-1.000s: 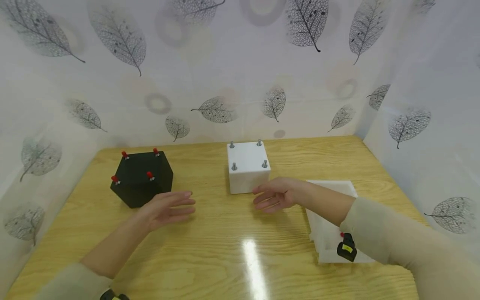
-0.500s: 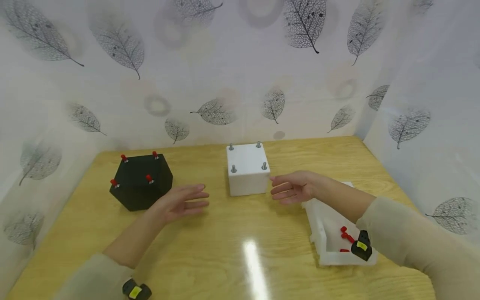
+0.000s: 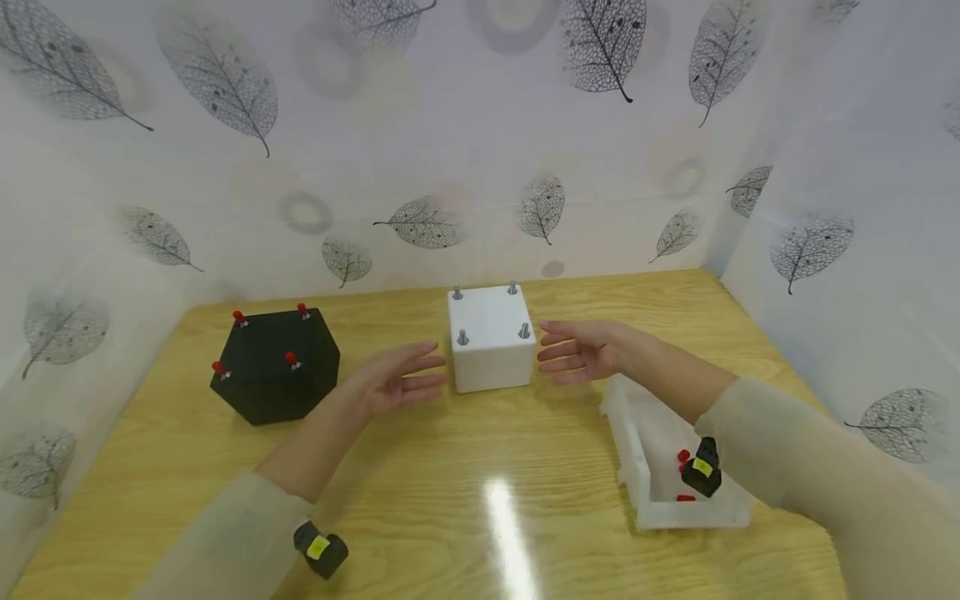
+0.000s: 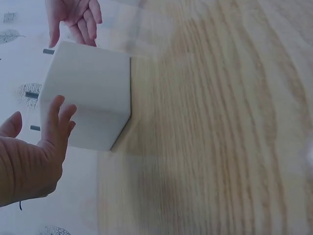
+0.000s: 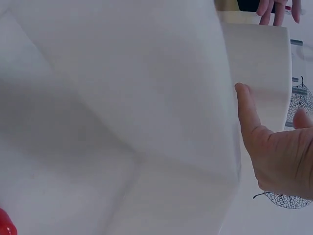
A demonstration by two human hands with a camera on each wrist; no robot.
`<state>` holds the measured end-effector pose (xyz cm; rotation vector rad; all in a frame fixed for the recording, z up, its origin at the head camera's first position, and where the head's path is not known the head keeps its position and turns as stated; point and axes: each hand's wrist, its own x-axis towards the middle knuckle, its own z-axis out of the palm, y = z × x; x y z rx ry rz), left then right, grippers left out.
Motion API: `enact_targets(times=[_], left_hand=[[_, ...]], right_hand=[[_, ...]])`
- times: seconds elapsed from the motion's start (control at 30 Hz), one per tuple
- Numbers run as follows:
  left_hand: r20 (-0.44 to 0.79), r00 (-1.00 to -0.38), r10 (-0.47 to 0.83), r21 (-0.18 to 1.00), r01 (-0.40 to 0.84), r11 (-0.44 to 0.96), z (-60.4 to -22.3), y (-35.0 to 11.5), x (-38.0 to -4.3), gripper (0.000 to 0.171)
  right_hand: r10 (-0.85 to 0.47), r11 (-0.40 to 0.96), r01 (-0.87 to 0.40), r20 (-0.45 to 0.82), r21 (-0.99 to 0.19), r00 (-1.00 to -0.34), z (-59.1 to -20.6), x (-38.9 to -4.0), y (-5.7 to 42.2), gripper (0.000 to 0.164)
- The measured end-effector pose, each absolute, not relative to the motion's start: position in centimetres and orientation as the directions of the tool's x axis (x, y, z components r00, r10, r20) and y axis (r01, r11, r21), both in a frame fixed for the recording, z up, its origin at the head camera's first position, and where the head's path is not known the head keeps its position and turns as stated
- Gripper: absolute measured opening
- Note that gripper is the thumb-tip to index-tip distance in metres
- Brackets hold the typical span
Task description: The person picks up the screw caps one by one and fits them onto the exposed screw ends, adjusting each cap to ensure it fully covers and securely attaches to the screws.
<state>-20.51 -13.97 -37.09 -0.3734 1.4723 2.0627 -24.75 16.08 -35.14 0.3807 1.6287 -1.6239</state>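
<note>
A white block (image 3: 492,367) with several metal bolts (image 3: 462,337) standing up from its top sits at the back middle of the table. My left hand (image 3: 401,379) is held just left of it, fingers extended toward its side. On the other side my right hand (image 3: 581,352) is close to the block's right face, fingers loosely straight. Both hands are empty. In the left wrist view the block (image 4: 88,83) lies between my left hand (image 4: 36,156) and right hand (image 4: 76,17). Whether any fingertip touches it I cannot tell.
At the back left stands a black block (image 3: 277,367) with red-capped bolts (image 3: 291,360). A white tray (image 3: 690,515) holding several small red caps (image 3: 683,456) lies under my right forearm. A leaf-patterned curtain (image 3: 450,125) encloses the wooden table (image 3: 420,517).
My left hand has moved right and up, from beside the black block to the white block. The right hand has shifted from the white block's front to its right side.
</note>
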Motion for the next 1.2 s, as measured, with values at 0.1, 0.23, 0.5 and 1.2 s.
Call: enact_targets(times=[0.1, 0.23, 0.5, 1.2], left_hand=[[-0.545, -0.799, 0.256, 0.761, -0.599, -0.249, -36.8, -13.9, -21.5, 0.06], [-0.553, -0.795, 0.248, 0.755, -0.605, -0.255, -36.4, -13.8, -22.8, 0.065], [-0.571, -0.799, 0.19, 0.761, -0.602, -0.242, -36.0, -12.7, -24.8, 0.064], [-0.615, -0.786, 0.058, 0.774, -0.616, -0.147, -37.4, -10.3, -26.5, 0.059]], right_hand=[[-0.306, 0.108, 0.701, -0.694, -0.705, -0.652, -35.0, -25.4, 15.9, 0.067], [-0.285, 0.09, 0.709, -0.7, -0.699, -0.654, -35.0, -26.4, 15.7, 0.067], [-0.241, 0.087, 0.716, -0.712, -0.693, -0.66, -34.6, -27.7, 14.4, 0.064], [-0.252, 0.152, 0.671, -0.685, -0.726, -0.684, -35.4, -29.0, 12.8, 0.056]])
